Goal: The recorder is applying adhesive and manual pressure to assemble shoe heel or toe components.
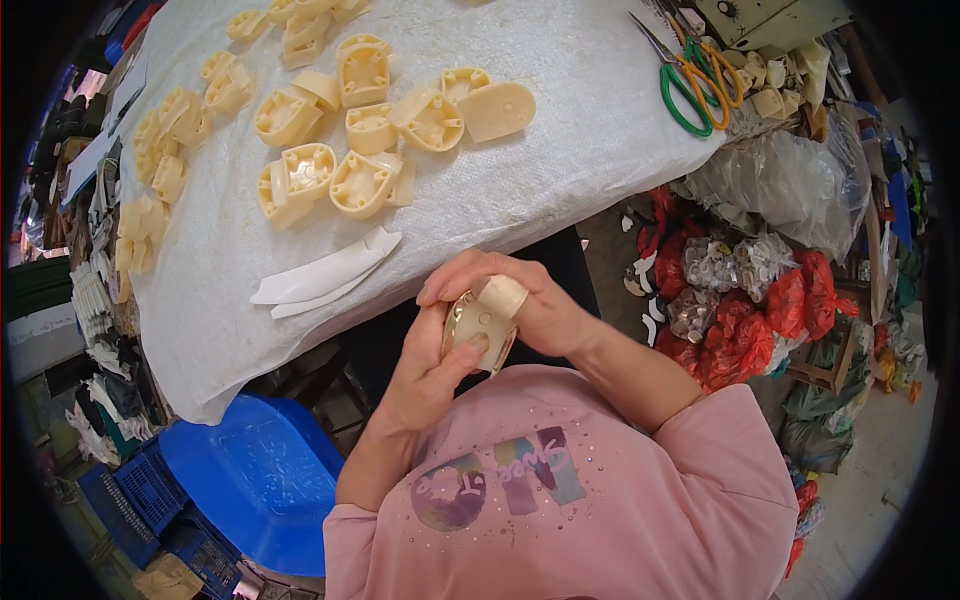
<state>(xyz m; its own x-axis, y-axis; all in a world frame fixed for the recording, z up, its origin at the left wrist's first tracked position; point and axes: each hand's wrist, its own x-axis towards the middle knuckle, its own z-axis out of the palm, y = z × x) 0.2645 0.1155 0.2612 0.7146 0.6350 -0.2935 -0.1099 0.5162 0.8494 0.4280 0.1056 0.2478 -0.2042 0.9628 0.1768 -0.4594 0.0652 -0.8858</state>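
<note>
Close in front of my chest, both hands hold a cream shoe heel (482, 322), with a pale rolled or folded strip (503, 296) against its upper side. My left hand (425, 368) wraps its left side, with the thumb pressed on its flat face. From above and the right, my right hand (545, 305) curls over it, close to the strip. Its far side is hidden by my fingers. Two curved white strips (330, 272) lie at the table's near edge, just beyond my left hand. Several similar cream heels (362, 185) are spread past them.
A white woven sheet (560, 160) covers the table. Green-handled scissors (685, 100) and orange-handled scissors (715, 75) lie at its right corner. Below left is a blue plastic tub (250, 480) beside blue crates (150, 490). Red plastic bags (735, 345) crowd the floor at right.
</note>
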